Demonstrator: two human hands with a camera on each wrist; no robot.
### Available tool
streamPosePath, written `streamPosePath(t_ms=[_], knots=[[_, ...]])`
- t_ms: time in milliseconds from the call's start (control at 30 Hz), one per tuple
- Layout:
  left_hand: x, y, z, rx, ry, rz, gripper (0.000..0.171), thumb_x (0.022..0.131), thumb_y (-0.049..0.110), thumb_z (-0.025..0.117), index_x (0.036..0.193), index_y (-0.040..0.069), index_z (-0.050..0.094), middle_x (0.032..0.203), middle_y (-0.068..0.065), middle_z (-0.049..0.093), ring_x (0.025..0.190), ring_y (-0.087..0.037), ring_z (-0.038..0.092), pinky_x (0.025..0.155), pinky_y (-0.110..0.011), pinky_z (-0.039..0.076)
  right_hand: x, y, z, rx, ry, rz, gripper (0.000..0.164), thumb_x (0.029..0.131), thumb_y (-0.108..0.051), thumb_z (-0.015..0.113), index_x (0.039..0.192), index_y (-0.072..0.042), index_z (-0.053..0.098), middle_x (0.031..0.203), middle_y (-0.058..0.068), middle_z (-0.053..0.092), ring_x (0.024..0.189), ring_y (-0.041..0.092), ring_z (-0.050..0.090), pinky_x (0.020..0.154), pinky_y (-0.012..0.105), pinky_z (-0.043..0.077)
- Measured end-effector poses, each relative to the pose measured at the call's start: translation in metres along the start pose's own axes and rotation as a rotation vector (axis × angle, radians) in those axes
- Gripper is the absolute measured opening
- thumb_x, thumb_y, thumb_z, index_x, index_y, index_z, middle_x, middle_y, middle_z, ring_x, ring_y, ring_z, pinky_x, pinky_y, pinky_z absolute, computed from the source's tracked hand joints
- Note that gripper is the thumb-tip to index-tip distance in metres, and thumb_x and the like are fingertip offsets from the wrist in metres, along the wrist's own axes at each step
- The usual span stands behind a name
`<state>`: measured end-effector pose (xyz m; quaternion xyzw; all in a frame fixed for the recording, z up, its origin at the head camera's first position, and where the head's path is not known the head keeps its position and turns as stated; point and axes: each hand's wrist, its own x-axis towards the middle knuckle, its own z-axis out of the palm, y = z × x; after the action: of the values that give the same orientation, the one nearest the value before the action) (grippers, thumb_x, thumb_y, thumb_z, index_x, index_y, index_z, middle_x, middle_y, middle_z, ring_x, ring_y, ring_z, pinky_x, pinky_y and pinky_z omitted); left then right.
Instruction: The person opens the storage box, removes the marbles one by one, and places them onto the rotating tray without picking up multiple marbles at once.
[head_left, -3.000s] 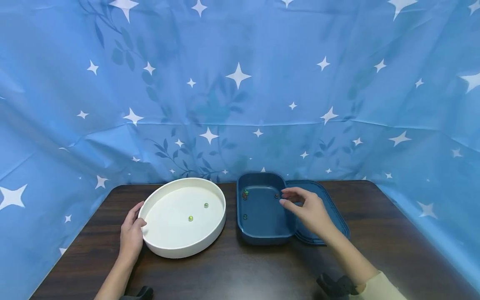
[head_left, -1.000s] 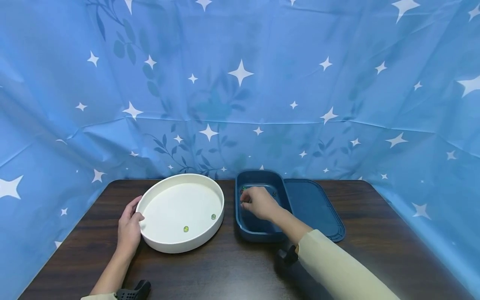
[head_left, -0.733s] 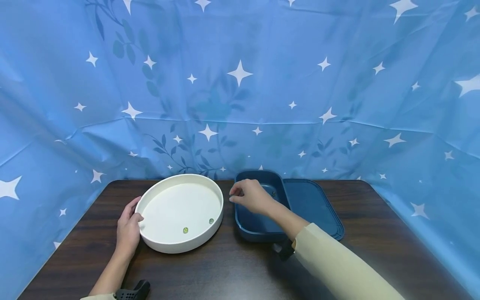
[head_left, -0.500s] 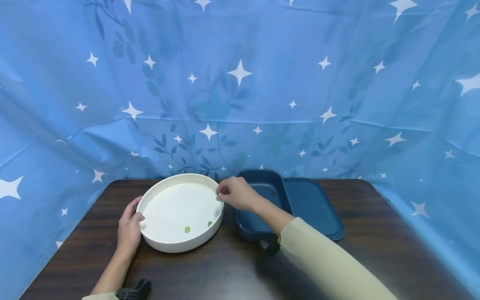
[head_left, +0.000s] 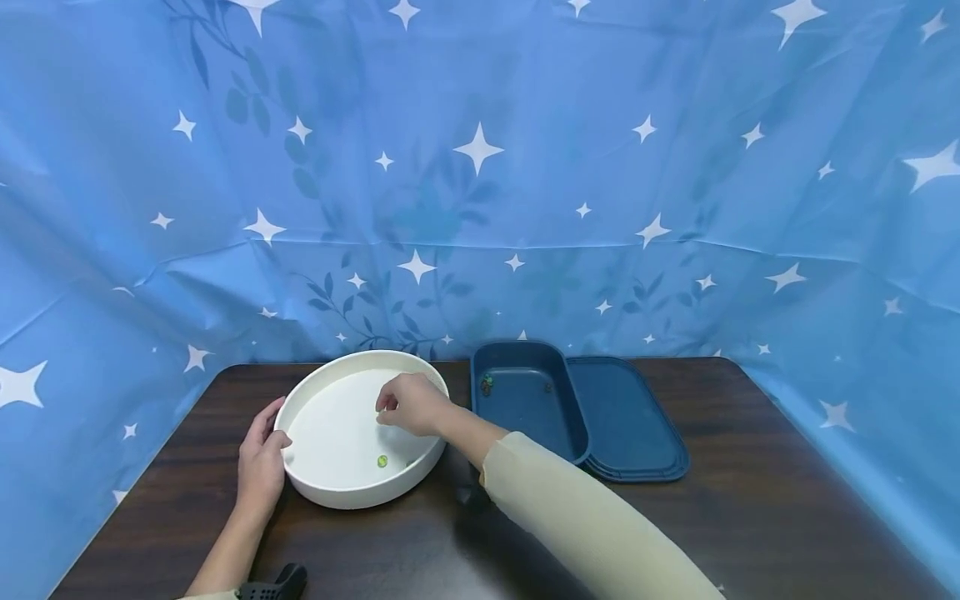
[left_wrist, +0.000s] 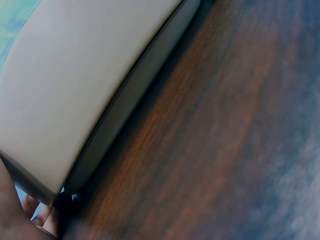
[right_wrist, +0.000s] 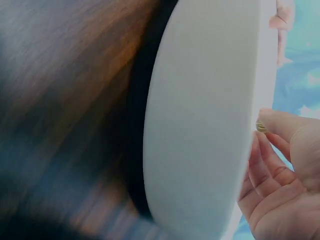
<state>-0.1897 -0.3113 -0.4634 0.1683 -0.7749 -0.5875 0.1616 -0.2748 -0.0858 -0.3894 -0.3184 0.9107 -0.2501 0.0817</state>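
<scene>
My left hand (head_left: 260, 467) grips the left rim of a round white tray (head_left: 337, 497), thumb over the edge and fingers along the outside. Over the inside of that tray, my right hand (head_left: 412, 406) pinches a marble (right_wrist: 261, 126) between thumb and fingertips; the right wrist view shows its yellow swirls. A yellow-green marble (head_left: 382, 461) lies on the tray floor near the front. Close to the front wall, another marble (head_left: 409, 462) is partly hidden. In the left wrist view, the outer side of the white tray (left_wrist: 85, 75) fills the upper left.
Right of the tray stands a deep blue box (head_left: 525, 417) with a few small marbles (head_left: 487, 383) inside. Its flat blue lid (head_left: 637, 425) lies on the dark wooden table (head_left: 750, 500) beside it. A blue starry cloth (head_left: 562, 167) hangs behind the table.
My right hand has gone from the blue box leftward over the tray's right rim to above its inside. The loose marbles in the tray have rolled toward the front. My left hand keeps its grip.
</scene>
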Motion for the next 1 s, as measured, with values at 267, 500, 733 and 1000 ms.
streamPosePath(t_ms=[267, 500, 733, 1000], knots=[[0.001, 0.001, 0.0, -0.017, -0.004, -0.013, 0.069, 0.091, 0.0, 0.031, 0.16, 0.013, 0.031, 0.165, -0.012, 0.033, 0.153, -0.03, 0.028, 0.12, -0.047, 0.028, 0.014, -0.009, 0.014, -0.075, -0.036, 0.041, 0.01, 0.092, -0.023, 0.073, 0.099, -0.017, 0.078, 0.085, -0.006, 0.068, 0.076, 0.005, 0.053, 0.068, 0.017, 0.044], [0.0, 0.003, 0.001, -0.001, 0.015, 0.006, 0.069, 0.09, 0.0, 0.034, 0.157, 0.013, 0.036, 0.162, -0.012, 0.038, 0.149, -0.028, 0.036, 0.101, -0.021, 0.035, 0.015, -0.005, 0.02, -0.133, -0.046, 0.071, 0.01, 0.093, -0.023, 0.072, 0.1, -0.02, 0.078, 0.093, -0.006, 0.071, 0.08, 0.006, 0.057, 0.074, 0.021, 0.047], [0.001, 0.005, 0.0, -0.003, 0.031, 0.006, 0.069, 0.089, -0.001, 0.034, 0.157, 0.011, 0.037, 0.162, -0.013, 0.039, 0.147, -0.028, 0.037, 0.099, -0.02, 0.034, 0.015, 0.001, 0.026, -0.137, -0.051, 0.045, 0.007, 0.092, -0.022, 0.073, 0.097, -0.021, 0.078, 0.09, -0.007, 0.071, 0.08, 0.005, 0.057, 0.076, 0.021, 0.048], [0.002, 0.002, 0.002, -0.026, 0.028, 0.011, 0.068, 0.089, -0.001, 0.034, 0.156, 0.01, 0.038, 0.161, -0.012, 0.04, 0.147, -0.026, 0.037, 0.092, -0.01, 0.032, 0.016, 0.004, 0.018, -0.114, -0.067, 0.027, 0.016, 0.091, -0.024, 0.073, 0.106, -0.017, 0.076, 0.095, -0.003, 0.072, 0.083, 0.007, 0.06, 0.076, 0.02, 0.049]])
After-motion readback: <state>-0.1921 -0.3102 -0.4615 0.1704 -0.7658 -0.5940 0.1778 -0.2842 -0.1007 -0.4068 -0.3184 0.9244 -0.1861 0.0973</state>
